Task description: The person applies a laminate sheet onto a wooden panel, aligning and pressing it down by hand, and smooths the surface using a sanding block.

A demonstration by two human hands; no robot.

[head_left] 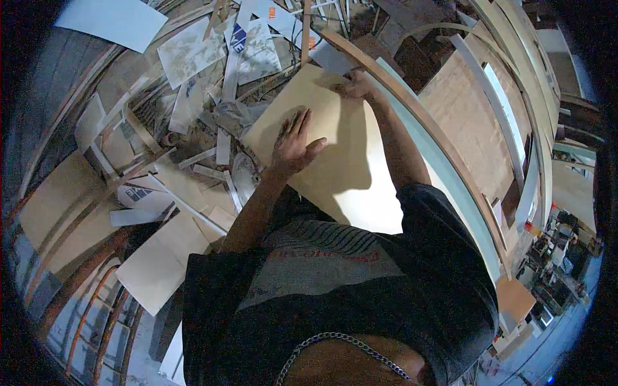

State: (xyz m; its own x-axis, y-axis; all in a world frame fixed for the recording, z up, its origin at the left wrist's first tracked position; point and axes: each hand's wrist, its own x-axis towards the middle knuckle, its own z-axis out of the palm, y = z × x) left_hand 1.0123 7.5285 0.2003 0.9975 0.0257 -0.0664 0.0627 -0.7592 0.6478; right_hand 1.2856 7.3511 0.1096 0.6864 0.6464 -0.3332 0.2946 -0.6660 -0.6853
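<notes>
A pale yellowish board (351, 151) lies in front of my body, with a bright patch of light on its near part and shadows across it. My left hand (296, 143) rests on the board's left part, palm down, fingers stretched out and thumb apart. At the board's far right edge is my right hand (354, 85), its fingers bent over that edge. What the right fingers press or grip beyond the edge is too dark to make out clearly.
Scraps, strips and clear plastic (235, 119) litter the floor ahead and left. A long brown strip (418, 116) and a pale green sheet (450, 183) curve along my right. A plywood panel (467, 109) stands beyond them. Another board (164, 260) is at lower left.
</notes>
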